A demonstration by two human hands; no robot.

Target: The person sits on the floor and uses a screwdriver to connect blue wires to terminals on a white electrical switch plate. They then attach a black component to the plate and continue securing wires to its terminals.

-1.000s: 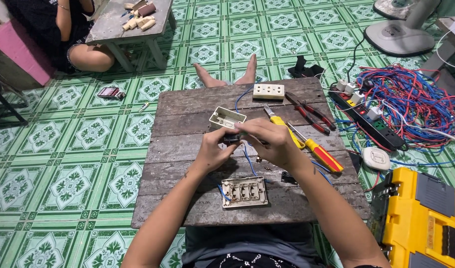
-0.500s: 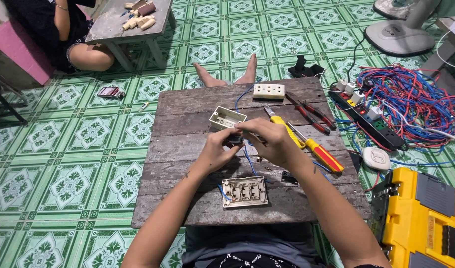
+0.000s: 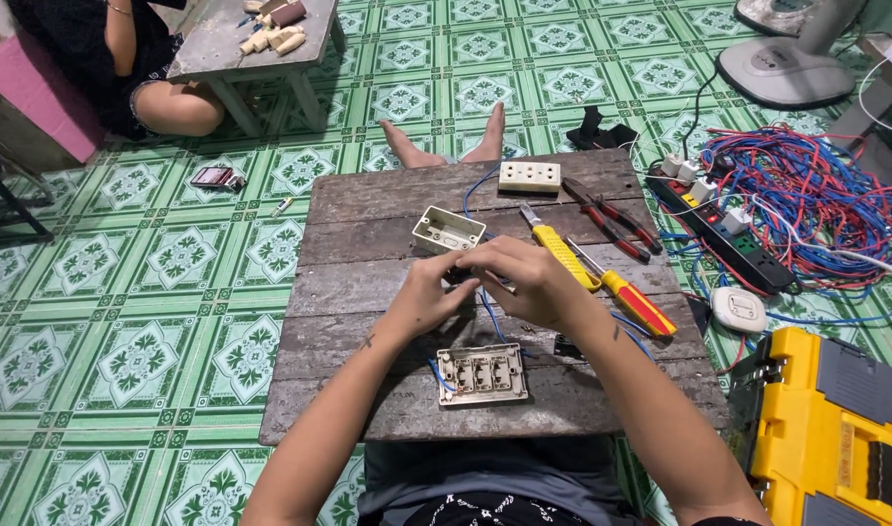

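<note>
A small dark part on a thin blue wire point(image 3: 489, 310) is pinched between both hands above the middle of the weathered grey wooden bench point(image 3: 368, 195). The left hand point(image 3: 428, 295) has its fingers pressed together on the part from the left, and the right hand point(image 3: 524, 281) is curled over it from the right, fingertips meeting the left ones; the part itself is mostly hidden, so its exact shape cannot be told. The wire is seen running from the hands down to the beige three-gang switch plate point(image 3: 482, 373), laid back-up near the bench's front edge, probably so its terminals can be reached. A beige open mounting box point(image 3: 448, 230) is set just beyond the hands, and a cream socket plate point(image 3: 529, 176) farther back. A yellow utility knife point(image 3: 561, 255), a red-and-yellow screwdriver point(image 3: 631, 299) and red-handled pliers point(image 3: 612, 216) are laid to the right, within reach.
</note>
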